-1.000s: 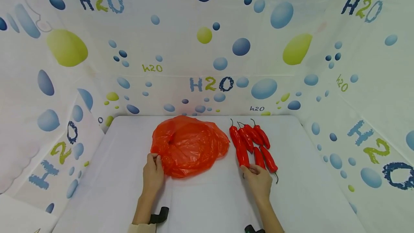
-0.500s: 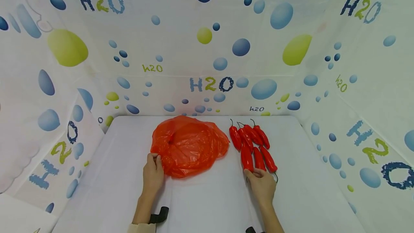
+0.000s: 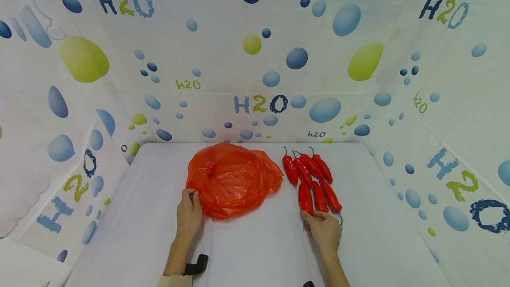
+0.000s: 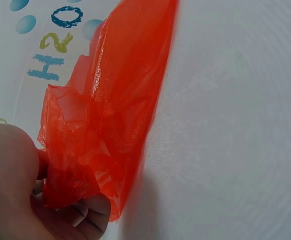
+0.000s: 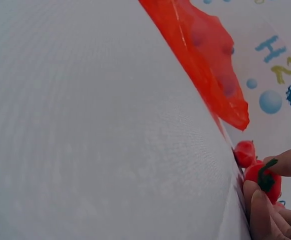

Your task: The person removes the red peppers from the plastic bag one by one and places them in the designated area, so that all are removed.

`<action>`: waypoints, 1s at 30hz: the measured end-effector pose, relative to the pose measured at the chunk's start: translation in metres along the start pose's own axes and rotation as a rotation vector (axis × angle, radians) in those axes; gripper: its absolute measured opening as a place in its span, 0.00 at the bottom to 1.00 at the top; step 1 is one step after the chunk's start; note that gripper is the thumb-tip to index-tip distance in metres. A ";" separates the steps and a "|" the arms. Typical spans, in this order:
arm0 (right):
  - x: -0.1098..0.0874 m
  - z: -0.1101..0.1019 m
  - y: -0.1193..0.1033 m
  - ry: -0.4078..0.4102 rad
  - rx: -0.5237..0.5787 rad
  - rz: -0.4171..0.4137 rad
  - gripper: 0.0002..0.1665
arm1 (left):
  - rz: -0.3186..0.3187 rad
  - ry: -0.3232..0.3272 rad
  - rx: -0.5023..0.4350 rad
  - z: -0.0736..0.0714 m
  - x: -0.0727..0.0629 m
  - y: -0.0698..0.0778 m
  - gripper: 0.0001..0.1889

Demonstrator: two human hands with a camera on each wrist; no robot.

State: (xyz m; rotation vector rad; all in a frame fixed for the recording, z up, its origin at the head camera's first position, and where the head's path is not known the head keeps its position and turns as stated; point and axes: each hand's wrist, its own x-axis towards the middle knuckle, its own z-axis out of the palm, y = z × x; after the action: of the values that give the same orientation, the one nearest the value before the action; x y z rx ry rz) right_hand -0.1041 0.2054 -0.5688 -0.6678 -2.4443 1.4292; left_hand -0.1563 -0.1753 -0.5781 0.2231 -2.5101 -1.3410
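Observation:
A crumpled red plastic bag (image 3: 235, 180) lies spread on the white table, its mouth facing up. At its near left edge, my left hand (image 3: 189, 214) pinches the film; the left wrist view shows the bag (image 4: 120, 85) bunched between thumb and fingers. To the right, my right hand (image 3: 324, 231) pinches the stem end of a red chili pepper (image 3: 305, 198). In the right wrist view the green stem of this pepper (image 5: 273, 185) sticks out between thumb and fingers. It lies beside two other chili peppers (image 3: 319, 196) in the near row.
Behind the near row lie several more red chili peppers (image 3: 303, 169), stems pointing away. The bag's right edge comes close to the leftmost of them. A white backdrop (image 3: 215, 56) printed with blue and green drops rises behind and beside the table (image 3: 255, 251).
My right hand has moved slightly right with the chili pepper, bringing it alongside the other two in the near row. The left hand and the bag have stayed in place.

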 end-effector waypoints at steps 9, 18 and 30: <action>0.001 -0.003 0.001 -0.014 -0.032 0.012 0.27 | 0.008 0.009 0.006 0.001 0.000 -0.002 0.10; 0.002 -0.007 -0.003 0.067 -0.101 -0.068 0.26 | 0.029 0.021 0.007 0.001 0.000 0.001 0.10; 0.007 -0.007 -0.019 0.185 -0.053 -0.239 0.17 | 0.025 0.028 -0.001 0.001 0.000 -0.002 0.09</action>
State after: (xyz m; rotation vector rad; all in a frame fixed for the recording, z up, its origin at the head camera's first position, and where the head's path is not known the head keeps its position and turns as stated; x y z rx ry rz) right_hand -0.1128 0.2060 -0.5492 -0.4755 -2.3330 1.1621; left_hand -0.1570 -0.1753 -0.5800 0.2077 -2.4812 -1.3201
